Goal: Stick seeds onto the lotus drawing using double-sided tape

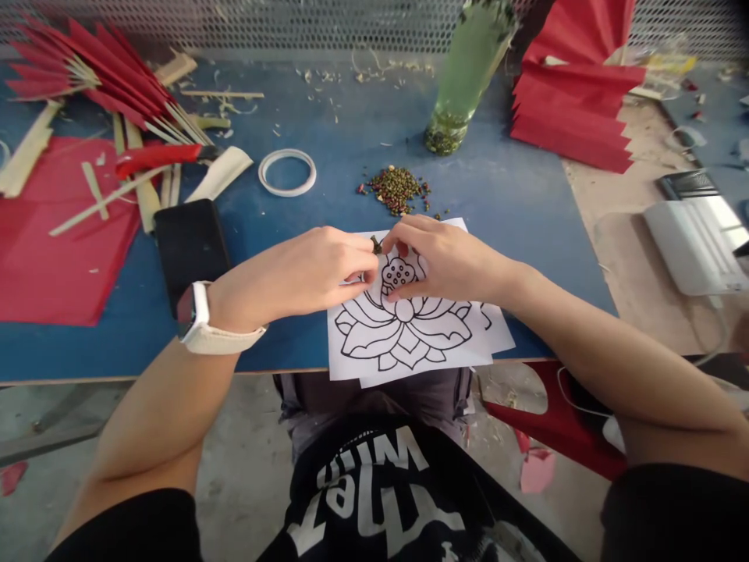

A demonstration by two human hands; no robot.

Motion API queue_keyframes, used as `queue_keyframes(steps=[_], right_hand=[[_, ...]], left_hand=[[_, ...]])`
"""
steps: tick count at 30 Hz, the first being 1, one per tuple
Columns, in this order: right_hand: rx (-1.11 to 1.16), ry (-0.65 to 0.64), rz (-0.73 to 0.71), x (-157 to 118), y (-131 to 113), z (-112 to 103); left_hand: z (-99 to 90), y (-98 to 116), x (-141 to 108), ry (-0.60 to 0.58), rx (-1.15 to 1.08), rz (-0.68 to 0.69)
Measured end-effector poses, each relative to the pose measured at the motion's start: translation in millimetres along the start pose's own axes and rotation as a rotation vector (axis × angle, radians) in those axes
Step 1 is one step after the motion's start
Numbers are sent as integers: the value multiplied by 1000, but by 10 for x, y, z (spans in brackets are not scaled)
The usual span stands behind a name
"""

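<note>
A white sheet [363,363] with a black-outlined lotus drawing lies at the table's front edge, on top of other paper. Over its upper left part is my left hand [333,269], its fingers curled together; what they hold, if anything, is hidden. At its fingertips shows a small dark greenish clump [376,245], too small to name surely. My right hand [438,257] arches over the drawing's upper right, thumb and forefinger apart around the printed seed pod. Just beyond the hands lies a pile of green and reddish beans [399,190].
A roll of white tape [286,172], a black phone [192,248] and a red-handled knife [157,159] lie left, near red paper [52,257] and wood strips. Behind the beans stands a bottle of greenish liquid [468,78]. Red folded paper [573,117] and a white power bank [693,246] are right.
</note>
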State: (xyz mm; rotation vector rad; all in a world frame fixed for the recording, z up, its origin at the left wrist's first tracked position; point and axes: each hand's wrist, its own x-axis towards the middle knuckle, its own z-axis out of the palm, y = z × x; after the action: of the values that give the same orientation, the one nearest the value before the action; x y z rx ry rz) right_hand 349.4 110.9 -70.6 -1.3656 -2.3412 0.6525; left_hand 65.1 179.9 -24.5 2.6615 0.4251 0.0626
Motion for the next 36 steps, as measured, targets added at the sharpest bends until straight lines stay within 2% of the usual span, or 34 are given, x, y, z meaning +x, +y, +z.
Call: queue_keyframes(steps=[7,23,26,32,36], right_hand=[[71,2,38,-21,21,-56],[67,-1,35,-5,-21,-39],[58,12,36,-13,-36,-36],[64,-6,29,-16,-78,-69],[48,-21,58,-14,-110,-90]], left_hand=[[112,53,75,-32,54,4],[292,96,212,-134,381,50],[263,71,222,-132,410,38],[103,58,170,-87,286,-72],[102,57,132,-23,351,-105]])
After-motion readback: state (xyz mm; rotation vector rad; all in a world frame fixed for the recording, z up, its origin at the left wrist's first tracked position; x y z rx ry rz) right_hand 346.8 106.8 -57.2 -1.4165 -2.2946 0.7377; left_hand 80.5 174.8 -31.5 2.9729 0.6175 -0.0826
